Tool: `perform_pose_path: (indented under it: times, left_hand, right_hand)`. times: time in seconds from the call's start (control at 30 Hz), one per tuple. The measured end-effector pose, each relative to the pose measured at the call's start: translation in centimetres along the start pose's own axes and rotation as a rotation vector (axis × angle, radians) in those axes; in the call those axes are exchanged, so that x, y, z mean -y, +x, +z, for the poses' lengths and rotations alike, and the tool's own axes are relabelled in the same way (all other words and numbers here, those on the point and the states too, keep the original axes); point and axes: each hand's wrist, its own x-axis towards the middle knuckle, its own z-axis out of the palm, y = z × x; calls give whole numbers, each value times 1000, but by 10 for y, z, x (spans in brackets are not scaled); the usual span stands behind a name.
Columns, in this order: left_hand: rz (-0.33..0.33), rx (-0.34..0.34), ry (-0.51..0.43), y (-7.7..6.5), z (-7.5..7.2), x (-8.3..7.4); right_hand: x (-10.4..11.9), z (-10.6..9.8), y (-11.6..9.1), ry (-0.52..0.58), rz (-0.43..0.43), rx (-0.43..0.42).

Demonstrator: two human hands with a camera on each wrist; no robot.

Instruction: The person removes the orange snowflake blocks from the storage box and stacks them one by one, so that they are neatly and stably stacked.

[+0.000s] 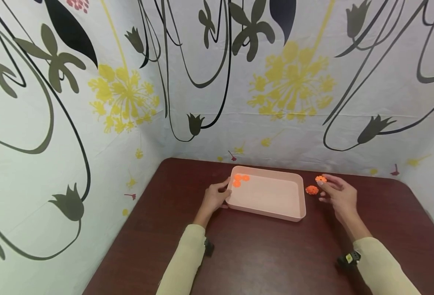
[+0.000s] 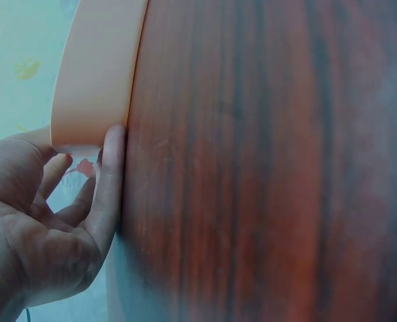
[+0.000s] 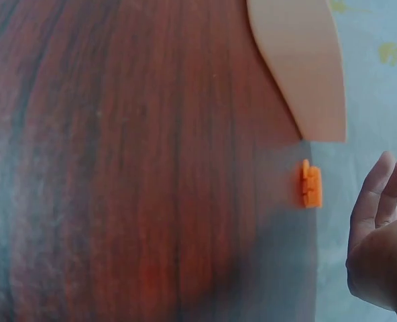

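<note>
A pale pink rectangular tray (image 1: pixel 270 193) sits on the table. Several flat orange discs (image 1: pixel 237 183) lie in its far left corner. My left hand (image 1: pixel 214 197) grips the tray's left end, thumb over the rim; in the left wrist view, fingers (image 2: pixel 111 181) reach along the outside of the tray wall (image 2: pixel 98 80). To the right of the tray, my right hand (image 1: pixel 343 200) pinches a notched orange disc (image 1: pixel 321 179) between thumb and fingers, raised above the table. Just below it, another orange notched piece (image 1: pixel 312 190), looking like stacked discs, rests on the tabletop beside the tray.
The dark reddish wooden table (image 1: pixel 261 250) has rounded far corners. Behind it and to the left hang white sheets (image 1: pixel 209 98) printed with flowers and stems. Both wrists carry small dark cameras (image 1: pixel 348 259) on straps over pale sleeves.
</note>
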Motion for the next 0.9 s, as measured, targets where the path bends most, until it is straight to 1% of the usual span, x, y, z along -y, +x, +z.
perform_pose_path:
  times: [0.23,0.37,0.4,0.63,0.73,0.9]
  left_hand:
    - [14,-7,12,1,0,0]
    - [9,-10,12,2,1,-1]
    - [4,-11,11,2,2,-1]
    - [-8,-17,11,2,2,-1]
    - [-6,-8,10,2,2,-1]
    - [-7,-2,6,1,1,1]
  right_hand:
    - [-19,-8,10,-36,53,-8]
    - [-29,-12,15,-79,92,2]
    - [-31,-12,15,-95,101,8]
    - [-38,-13,19,-323,120,42]
    - [-38,-13,20,-365,126,61]
    - [-38,-9,22,-393,139,71]
